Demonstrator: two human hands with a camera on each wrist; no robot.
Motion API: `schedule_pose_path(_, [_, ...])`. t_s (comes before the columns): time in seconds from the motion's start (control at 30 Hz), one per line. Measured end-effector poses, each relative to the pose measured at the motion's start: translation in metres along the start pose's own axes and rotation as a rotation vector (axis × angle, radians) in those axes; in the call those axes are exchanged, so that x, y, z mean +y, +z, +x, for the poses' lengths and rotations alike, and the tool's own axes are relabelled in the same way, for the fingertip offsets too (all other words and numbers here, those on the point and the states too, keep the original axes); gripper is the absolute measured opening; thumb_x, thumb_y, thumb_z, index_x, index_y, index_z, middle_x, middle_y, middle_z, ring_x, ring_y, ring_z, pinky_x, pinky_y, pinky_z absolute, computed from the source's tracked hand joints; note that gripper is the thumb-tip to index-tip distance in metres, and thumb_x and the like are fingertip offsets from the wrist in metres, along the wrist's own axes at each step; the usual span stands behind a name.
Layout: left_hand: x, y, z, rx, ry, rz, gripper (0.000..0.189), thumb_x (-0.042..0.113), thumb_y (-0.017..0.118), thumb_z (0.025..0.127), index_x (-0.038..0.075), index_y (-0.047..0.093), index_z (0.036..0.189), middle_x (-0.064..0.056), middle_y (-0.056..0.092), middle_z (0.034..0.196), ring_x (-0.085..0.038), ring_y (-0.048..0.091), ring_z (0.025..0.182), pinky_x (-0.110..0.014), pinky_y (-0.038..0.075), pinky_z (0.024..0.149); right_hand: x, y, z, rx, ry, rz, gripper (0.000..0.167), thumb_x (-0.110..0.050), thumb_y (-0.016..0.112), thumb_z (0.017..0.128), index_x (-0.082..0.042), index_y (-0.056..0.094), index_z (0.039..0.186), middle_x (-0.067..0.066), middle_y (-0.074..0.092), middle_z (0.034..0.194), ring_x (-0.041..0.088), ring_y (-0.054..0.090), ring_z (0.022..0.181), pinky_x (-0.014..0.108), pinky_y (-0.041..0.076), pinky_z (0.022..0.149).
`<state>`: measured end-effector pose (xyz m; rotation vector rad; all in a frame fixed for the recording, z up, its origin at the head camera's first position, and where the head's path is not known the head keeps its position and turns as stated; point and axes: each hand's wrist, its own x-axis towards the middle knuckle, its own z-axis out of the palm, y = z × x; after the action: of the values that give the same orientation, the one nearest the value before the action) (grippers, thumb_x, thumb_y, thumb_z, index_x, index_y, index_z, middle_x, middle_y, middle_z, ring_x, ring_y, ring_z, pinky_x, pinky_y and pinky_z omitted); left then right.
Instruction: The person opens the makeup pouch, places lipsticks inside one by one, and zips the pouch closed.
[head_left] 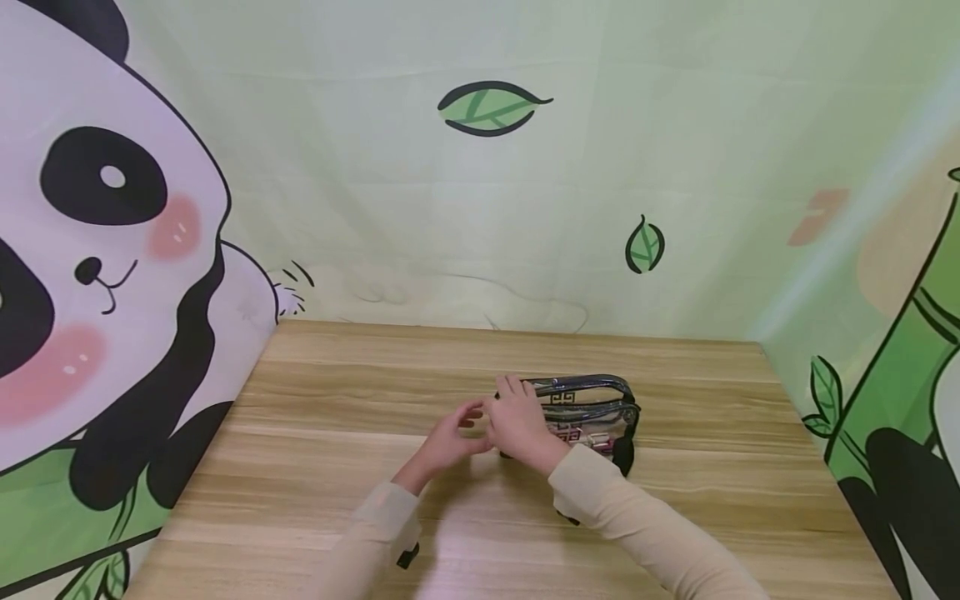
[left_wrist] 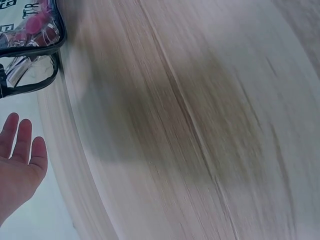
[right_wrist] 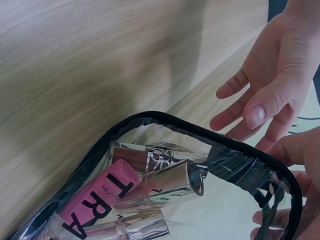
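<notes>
A clear zip pouch with black trim (head_left: 600, 411) lies on the table, right of centre in the head view. Through its see-through side in the right wrist view I see a pink tube (right_wrist: 95, 197) and several lip-gloss tubes with shiny caps (right_wrist: 175, 182). My right hand (head_left: 521, 425) grips the pouch's left end, thumb on one side and fingertips visible through the plastic. Beside that end is my left hand (head_left: 450, 437), fingers loosely bent, holding nothing. In the left wrist view the left hand's fingers (left_wrist: 22, 142) are extended, apart from the pouch.
The wooden table (head_left: 322, 400) extends around the pouch on all sides. Behind it hangs a pale green backdrop (head_left: 360, 167) with a panda and leaves. A small black strap end (head_left: 407, 557) shows by the left sleeve.
</notes>
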<state>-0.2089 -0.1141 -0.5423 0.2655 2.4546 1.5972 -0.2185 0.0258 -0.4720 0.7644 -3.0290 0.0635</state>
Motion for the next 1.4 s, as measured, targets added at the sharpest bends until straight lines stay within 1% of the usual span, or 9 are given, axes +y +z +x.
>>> schedule_pose_path(0.13, [-0.002, -0.003, -0.001, 0.007, 0.004, 0.001, 0.067, 0.02, 0.071, 0.073, 0.011, 0.039, 0.131, -0.018, 0.048, 0.126, -0.036, 0.046, 0.112, -0.048, 0.04, 0.092, 0.0, -0.002, 0.0, -0.019, -0.001, 0.015, 0.034, -0.024, 0.061, 0.079, -0.015, 0.061, 0.112, 0.016, 0.041, 0.133, 0.032, 0.031, 0.127, 0.049, 0.027, 0.103])
schedule_pose_path(0.3, [-0.001, -0.006, -0.004, 0.016, 0.009, -0.011, 0.067, 0.02, 0.071, 0.073, 0.008, 0.039, 0.131, -0.021, 0.048, 0.125, -0.038, 0.046, 0.112, -0.05, 0.039, 0.092, 0.0, -0.003, -0.002, -0.016, -0.019, 0.047, 0.035, -0.022, 0.061, 0.078, -0.011, 0.061, 0.112, 0.018, 0.04, 0.132, 0.035, 0.028, 0.128, 0.051, 0.026, 0.104])
schedule_pose_path(0.43, [-0.001, -0.008, -0.006, 0.017, 0.013, -0.017, 0.067, 0.02, 0.07, 0.073, 0.007, 0.039, 0.131, -0.021, 0.048, 0.125, -0.039, 0.046, 0.112, -0.052, 0.038, 0.093, 0.0, -0.003, -0.002, -0.029, -0.01, 0.067, 0.037, -0.022, 0.061, 0.078, -0.011, 0.06, 0.112, 0.02, 0.037, 0.134, 0.036, 0.023, 0.13, 0.05, 0.023, 0.105])
schedule_pose_path(0.53, [0.0, -0.008, -0.007, 0.018, 0.016, -0.021, 0.066, 0.018, 0.07, 0.074, 0.005, 0.038, 0.131, -0.023, 0.048, 0.124, -0.04, 0.046, 0.111, -0.052, 0.038, 0.092, -0.001, -0.001, -0.002, -0.023, 0.002, 0.066, 0.037, -0.021, 0.063, 0.076, -0.011, 0.061, 0.112, 0.02, 0.036, 0.134, 0.036, 0.023, 0.131, 0.05, 0.023, 0.106])
schedule_pose_path(0.67, [0.0, -0.008, -0.008, 0.023, 0.024, -0.031, 0.065, 0.014, 0.069, 0.074, 0.002, 0.038, 0.13, -0.025, 0.048, 0.123, -0.042, 0.046, 0.111, -0.053, 0.038, 0.092, -0.001, 0.002, -0.001, 0.003, 0.014, 0.044, 0.034, -0.019, 0.064, 0.075, -0.01, 0.062, 0.108, 0.02, 0.038, 0.134, 0.036, 0.025, 0.13, 0.049, 0.025, 0.105])
schedule_pose_path(0.87, [0.0, -0.007, -0.009, 0.034, 0.017, -0.034, 0.065, 0.015, 0.069, 0.074, 0.002, 0.038, 0.13, -0.023, 0.048, 0.123, -0.041, 0.046, 0.111, -0.053, 0.038, 0.092, -0.001, 0.005, 0.0, 0.041, 0.014, 0.041, 0.032, -0.018, 0.065, 0.074, -0.01, 0.064, 0.105, 0.02, 0.039, 0.133, 0.036, 0.027, 0.129, 0.049, 0.025, 0.105])
schedule_pose_path(1.1, [0.002, -0.003, -0.009, 0.035, 0.015, -0.032, 0.066, 0.018, 0.07, 0.073, 0.006, 0.039, 0.13, -0.021, 0.049, 0.124, -0.038, 0.047, 0.111, -0.051, 0.039, 0.092, 0.002, 0.007, -0.003, 0.117, -0.018, 0.09, 0.022, -0.017, 0.06, 0.08, -0.01, 0.065, 0.101, 0.019, 0.044, 0.129, 0.035, 0.033, 0.126, 0.049, 0.029, 0.102])
schedule_pose_path(1.2, [0.003, 0.0, -0.008, 0.036, 0.032, -0.036, 0.067, 0.02, 0.071, 0.073, 0.007, 0.039, 0.13, -0.021, 0.049, 0.124, -0.038, 0.047, 0.11, -0.051, 0.039, 0.091, 0.004, 0.007, -0.003, 0.155, -0.037, 0.108, 0.02, -0.016, 0.058, 0.082, -0.011, 0.066, 0.099, 0.018, 0.047, 0.127, 0.034, 0.036, 0.125, 0.048, 0.03, 0.102])
schedule_pose_path(1.4, [0.011, 0.004, -0.006, 0.048, 0.028, 0.009, 0.069, 0.023, 0.071, 0.073, 0.011, 0.037, 0.132, -0.018, 0.048, 0.127, -0.037, 0.045, 0.114, -0.052, 0.039, 0.091, 0.009, 0.006, -0.004, 0.207, -0.059, 0.138, 0.02, -0.019, 0.055, 0.085, -0.011, 0.068, 0.097, 0.015, 0.053, 0.123, 0.031, 0.042, 0.121, 0.046, 0.033, 0.101])
